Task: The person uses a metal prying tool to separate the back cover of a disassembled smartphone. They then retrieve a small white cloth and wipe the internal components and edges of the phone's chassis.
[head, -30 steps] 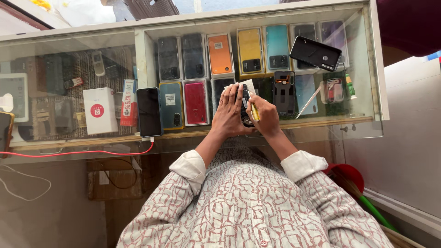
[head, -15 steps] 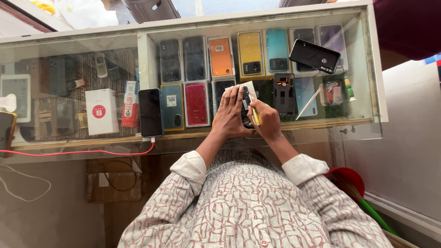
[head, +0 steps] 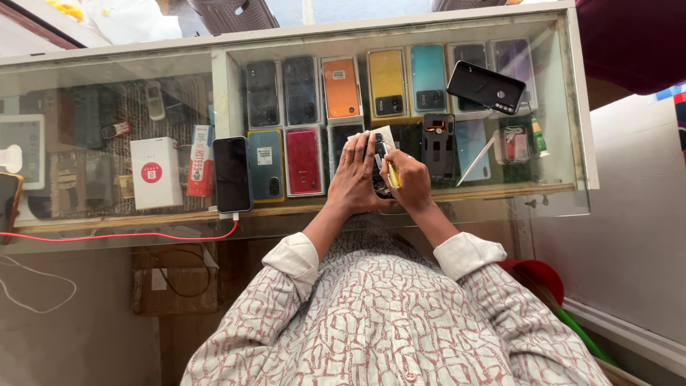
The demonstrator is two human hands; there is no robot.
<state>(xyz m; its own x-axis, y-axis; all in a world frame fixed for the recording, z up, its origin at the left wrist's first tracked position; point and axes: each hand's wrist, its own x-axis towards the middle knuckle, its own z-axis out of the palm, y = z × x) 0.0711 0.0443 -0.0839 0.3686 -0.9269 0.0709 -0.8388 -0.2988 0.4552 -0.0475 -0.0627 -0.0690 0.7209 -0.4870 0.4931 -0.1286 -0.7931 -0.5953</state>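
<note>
Near the left edge of the glass desk (head: 93, 221) a red cable (head: 107, 236) runs to a black smartphone (head: 232, 174) lying face up, with a white box (head: 155, 171) under the glass beside it. At the middle of the front edge your left hand (head: 355, 175) lies flat, clamped down on a small dark phone (head: 379, 159) that rests on a white sheet. Your right hand (head: 409, 182) is closed around a yellow-handled screwdriver (head: 392, 174), its tip on the phone. The two hands touch. The phone looks light, stiff and fragile; I judge it will slide on glass, so hold it by its long edges. Toward the far right corner another black phone (head: 486, 87) lies tilted.
</note>
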